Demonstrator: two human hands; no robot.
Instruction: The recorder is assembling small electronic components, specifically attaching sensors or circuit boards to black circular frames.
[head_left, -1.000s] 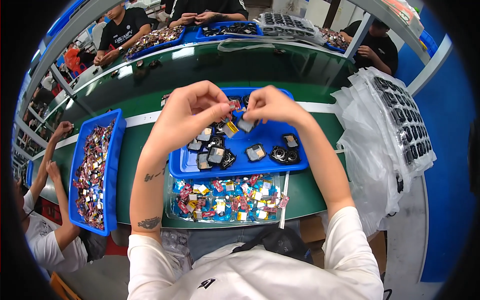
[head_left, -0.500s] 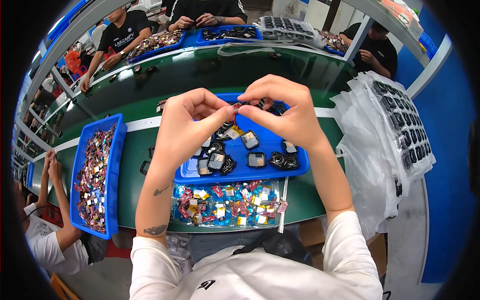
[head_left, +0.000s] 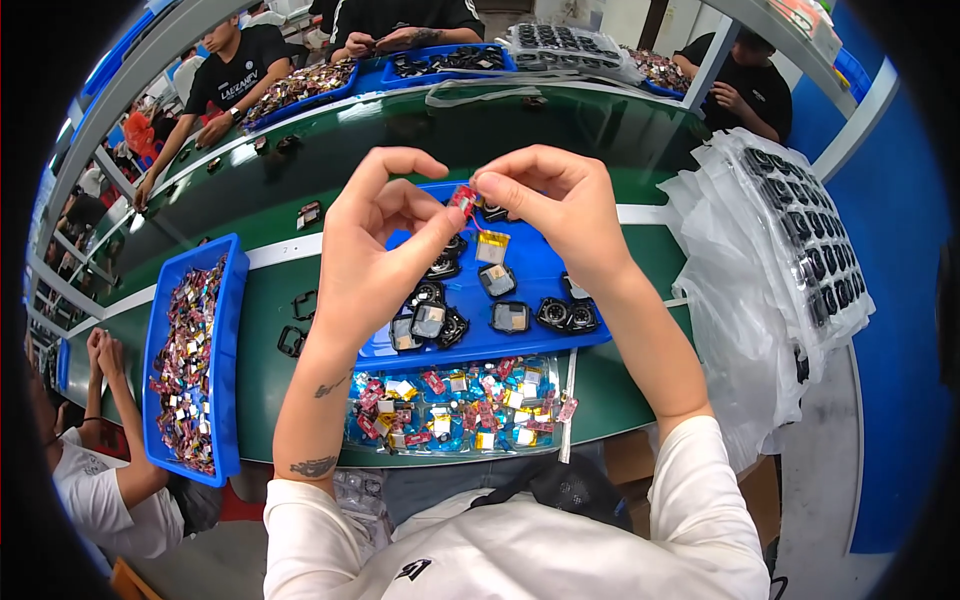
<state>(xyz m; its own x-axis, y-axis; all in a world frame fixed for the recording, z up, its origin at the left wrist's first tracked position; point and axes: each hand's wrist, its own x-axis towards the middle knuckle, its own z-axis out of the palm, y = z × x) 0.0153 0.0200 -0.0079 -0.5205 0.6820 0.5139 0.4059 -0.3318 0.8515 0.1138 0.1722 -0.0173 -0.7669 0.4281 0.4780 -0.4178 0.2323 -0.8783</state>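
both hands are raised over the blue tray (head_left: 545,262) at the middle of the green bench (head_left: 250,300). the left hand (head_left: 385,250) and the right hand (head_left: 560,205) meet fingertip to fingertip, each pinching a small red part (head_left: 463,198) between thumb and forefinger; a thin wire hangs from it down to a flat silver-and-yellow pouch cell (head_left: 492,247) dangling just above the tray. the part is too small to make out further.

in the tray, below the hands, lie dark round housings (head_left: 565,315) and grey square pieces, some partly covered by the left wrist. just nearer the person than the tray sits a clear bag of small cells (head_left: 450,405), a jumble of red, yellow and silver wrappers, with its near edge cut off by the bench rim. left of the tray, apart from it, a long blue bin (head_left: 190,360) holds a heap of similar red and silver pieces. right of the tray, stacked clear plastic sheets (head_left: 790,270) carry rows of dark parts, wrapped in wrinkled film that blurs them. beyond the tray, across the bench, more blue bins (head_left: 440,62) stand before other people in dark shirts; their contents are hard to tell.
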